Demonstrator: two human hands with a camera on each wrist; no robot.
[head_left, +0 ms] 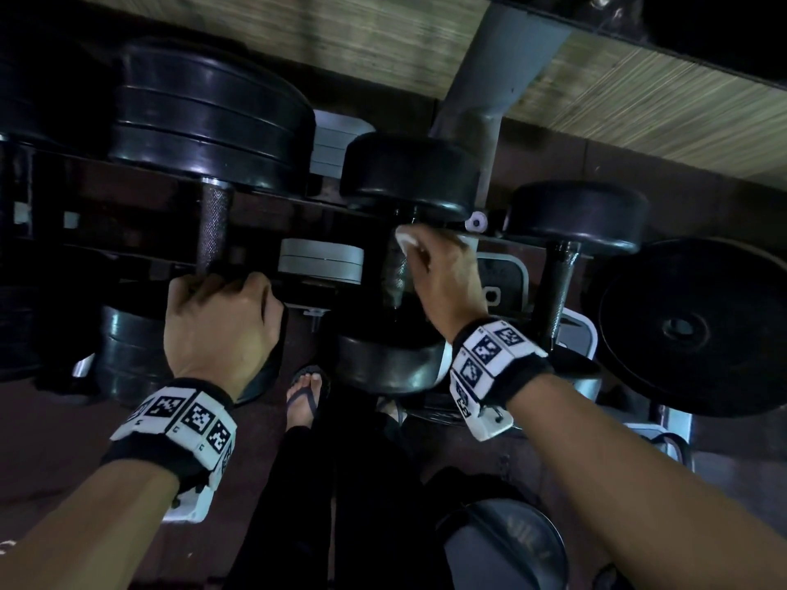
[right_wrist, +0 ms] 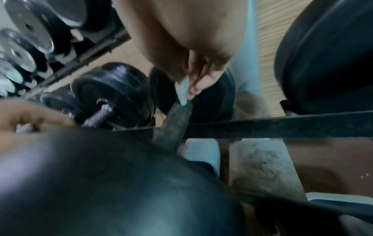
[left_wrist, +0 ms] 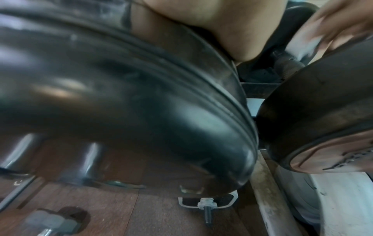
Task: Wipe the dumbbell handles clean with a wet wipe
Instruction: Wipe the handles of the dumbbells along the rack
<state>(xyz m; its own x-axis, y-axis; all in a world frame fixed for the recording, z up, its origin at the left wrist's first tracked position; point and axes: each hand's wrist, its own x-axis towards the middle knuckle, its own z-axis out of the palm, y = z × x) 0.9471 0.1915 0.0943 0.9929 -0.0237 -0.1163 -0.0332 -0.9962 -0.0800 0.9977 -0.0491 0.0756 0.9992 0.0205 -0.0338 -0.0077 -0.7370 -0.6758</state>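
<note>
Two hands are busy at the rack (head_left: pixel 264 193). The right hand (head_left: pixel 438 266) pinches the wet wipe (head_left: pixel 404 240) against the far end of the middle dumbbell's handle (head_left: pixel 394 278). The left hand (head_left: pixel 213 325) is curled round the near end of the big dumbbell's handle (head_left: pixel 213 225). The thin wipe could slip out, or the round dumbbell might roll on its rails if rubbed hard.

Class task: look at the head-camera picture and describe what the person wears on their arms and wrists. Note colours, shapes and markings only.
Both forearms are bare, with no sleeves. The left hand and right hand wear no gloves. Each wrist carries a black fabric strap bearing white blocky panels printed with square black-and-white coded markers: the left wristband and the right wristband. A white housing hangs beneath each band.
</note>
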